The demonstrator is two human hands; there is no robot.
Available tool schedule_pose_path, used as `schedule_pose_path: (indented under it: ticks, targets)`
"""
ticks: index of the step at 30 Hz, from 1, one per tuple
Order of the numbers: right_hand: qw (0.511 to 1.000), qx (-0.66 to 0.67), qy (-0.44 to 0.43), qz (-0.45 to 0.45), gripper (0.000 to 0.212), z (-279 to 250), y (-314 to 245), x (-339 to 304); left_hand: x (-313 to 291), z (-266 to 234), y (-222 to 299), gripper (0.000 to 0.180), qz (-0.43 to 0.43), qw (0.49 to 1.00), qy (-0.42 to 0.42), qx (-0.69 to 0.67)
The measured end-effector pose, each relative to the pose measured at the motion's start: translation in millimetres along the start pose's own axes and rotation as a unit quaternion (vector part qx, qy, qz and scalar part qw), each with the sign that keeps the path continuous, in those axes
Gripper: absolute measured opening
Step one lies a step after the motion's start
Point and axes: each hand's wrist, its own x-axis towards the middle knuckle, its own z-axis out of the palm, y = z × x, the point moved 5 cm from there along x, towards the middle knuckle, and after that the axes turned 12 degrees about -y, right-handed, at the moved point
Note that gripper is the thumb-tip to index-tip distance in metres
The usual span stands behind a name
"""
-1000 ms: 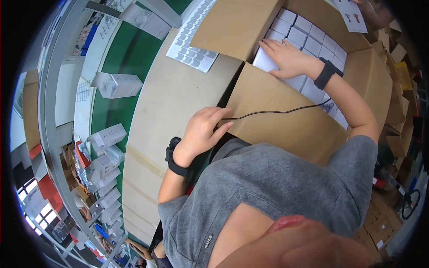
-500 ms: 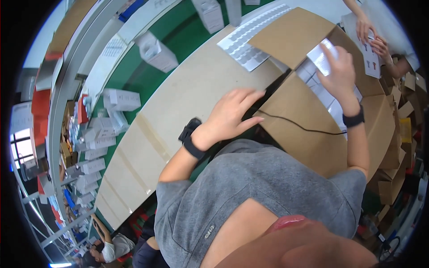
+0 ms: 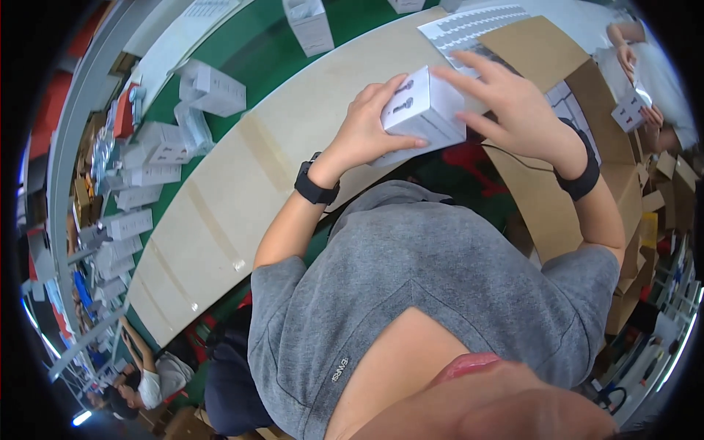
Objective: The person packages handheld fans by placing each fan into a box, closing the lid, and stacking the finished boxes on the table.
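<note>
A white box (image 3: 438, 110) with small dark product pictures on one side is up in front of me, tilted above the edge of the pale worktop. My left hand (image 3: 361, 130) is closed around its left side, thumb along the lower edge. At the box's right side, my right hand (image 3: 522, 106) has its fingers spread, and the fingertips are at or close to the box; contact is hard to tell. To the right stands an open cardboard carton (image 3: 532, 218). Inside it, partly behind my right forearm, several white boxes (image 3: 563, 99) are visible.
The pale worktop (image 3: 249, 172) runs along a green conveyor (image 3: 260, 55) carrying several white boxes (image 3: 213, 88). A grey-white moulded sheet (image 3: 458, 33) lies beyond the carton. A thin black cable (image 3: 510, 155) crosses the carton flap. At far right, another person's hand (image 3: 649, 115) holds a similar box.
My right hand has come out of the carton with a white box and moved left. My left hand has taken hold of the box, and my right fingers have spread.
</note>
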Motion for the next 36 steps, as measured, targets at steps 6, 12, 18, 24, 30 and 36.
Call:
schedule_pose_path:
  ticks: [6, 12, 18, 24, 30, 36]
  targets:
    - [0.987, -0.039, -0.043, -0.152, 0.051, 3.9, -33.8, 14.1, -35.6, -2.4, 10.5, 0.089, 0.018, 0.999, -0.022, 0.016]
    - [0.993, -0.015, -0.064, -0.100, 0.049, 7.6, -61.7, 9.5, -53.7, -0.3, 24.1, 0.089, -0.014, 0.999, -0.027, 0.035]
    - [0.998, 0.012, 0.000, -0.057, 0.043, 12.3, -42.0, -8.3, -63.7, -2.0, 32.1, 0.086, 0.020, 0.994, -0.071, 0.078]
    - [0.980, 0.002, 0.081, -0.184, 0.041, 11.6, -73.6, -23.0, -56.5, 14.0, 20.9, 0.085, 0.039, 0.997, -0.060, -0.025]
    - [0.993, 0.010, -0.021, -0.113, 0.038, 20.7, -66.6, -37.4, -65.4, 25.2, 0.5, 0.089, 0.000, 0.987, -0.056, -0.148]
    - [0.982, -0.016, 0.086, -0.170, 0.019, 16.0, -98.9, -38.9, -77.1, 26.0, 28.7, 0.089, 0.029, 0.995, -0.059, -0.069]
